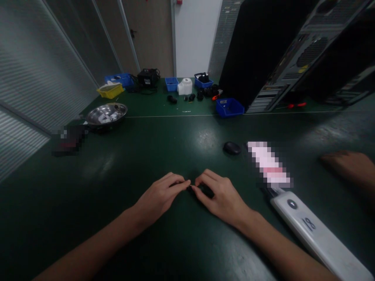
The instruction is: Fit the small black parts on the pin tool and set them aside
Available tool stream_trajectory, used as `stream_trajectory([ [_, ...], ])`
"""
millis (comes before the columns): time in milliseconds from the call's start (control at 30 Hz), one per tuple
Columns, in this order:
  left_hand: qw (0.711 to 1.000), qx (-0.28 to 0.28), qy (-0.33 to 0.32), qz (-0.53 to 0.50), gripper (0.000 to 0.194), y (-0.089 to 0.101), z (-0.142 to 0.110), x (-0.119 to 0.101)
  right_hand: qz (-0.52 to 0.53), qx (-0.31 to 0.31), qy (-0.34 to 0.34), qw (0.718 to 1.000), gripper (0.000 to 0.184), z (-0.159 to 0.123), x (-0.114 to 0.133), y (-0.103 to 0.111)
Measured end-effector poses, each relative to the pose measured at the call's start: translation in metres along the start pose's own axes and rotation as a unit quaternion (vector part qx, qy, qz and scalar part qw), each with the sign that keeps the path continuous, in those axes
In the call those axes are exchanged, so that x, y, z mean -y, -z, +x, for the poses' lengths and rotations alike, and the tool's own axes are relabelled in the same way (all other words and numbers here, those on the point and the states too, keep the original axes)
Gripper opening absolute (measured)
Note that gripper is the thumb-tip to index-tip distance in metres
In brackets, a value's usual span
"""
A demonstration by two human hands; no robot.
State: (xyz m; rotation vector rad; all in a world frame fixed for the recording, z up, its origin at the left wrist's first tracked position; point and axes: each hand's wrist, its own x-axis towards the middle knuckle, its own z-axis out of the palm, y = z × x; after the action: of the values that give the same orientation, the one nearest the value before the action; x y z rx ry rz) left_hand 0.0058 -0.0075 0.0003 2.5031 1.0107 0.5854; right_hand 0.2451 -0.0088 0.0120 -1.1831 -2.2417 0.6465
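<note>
My left hand is closed in a pinch at the middle of the green table, thumb and fingertips together. What lies between its fingertips is too small and dark to name. Facing it, my right hand curls its fingers and thumb around a small black object, mostly hidden by the hand. The fingertips of both hands nearly meet at the left end of this object. Beyond my right hand, a black computer mouse rests on the table.
Right of my arm lie a white device marked 18 and a blurred-out phone-like thing. Another person's hand rests farther right. A steel bowl stands left; a blue bin and computer cases stand behind.
</note>
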Motion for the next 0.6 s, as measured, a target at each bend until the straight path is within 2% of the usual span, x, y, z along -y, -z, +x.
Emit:
stream_trajectory([
  [200, 0.986, -0.048, 0.066, -0.143, 0.033, 0.000, 0.005, 0.005, -0.019, -0.016, 0.002, 1.000, 0.011, 0.000, -0.001, 0.002],
  [333, 0.966, -0.018, 0.112, -0.234, 0.025, 0.008, 0.009, 0.005, -0.066, -0.002, 0.035, 0.997, 0.014, -0.001, 0.002, 0.004],
  [500, 0.960, -0.003, 0.110, -0.257, 0.023, 0.014, 0.011, 0.003, -0.137, -0.001, 0.079, 0.987, 0.019, -0.004, 0.006, 0.006],
  [600, 0.970, -0.016, 0.086, -0.227, 0.027, 0.009, 0.008, 0.000, -0.091, -0.020, 0.070, 0.993, 0.017, -0.004, 0.007, 0.003],
])
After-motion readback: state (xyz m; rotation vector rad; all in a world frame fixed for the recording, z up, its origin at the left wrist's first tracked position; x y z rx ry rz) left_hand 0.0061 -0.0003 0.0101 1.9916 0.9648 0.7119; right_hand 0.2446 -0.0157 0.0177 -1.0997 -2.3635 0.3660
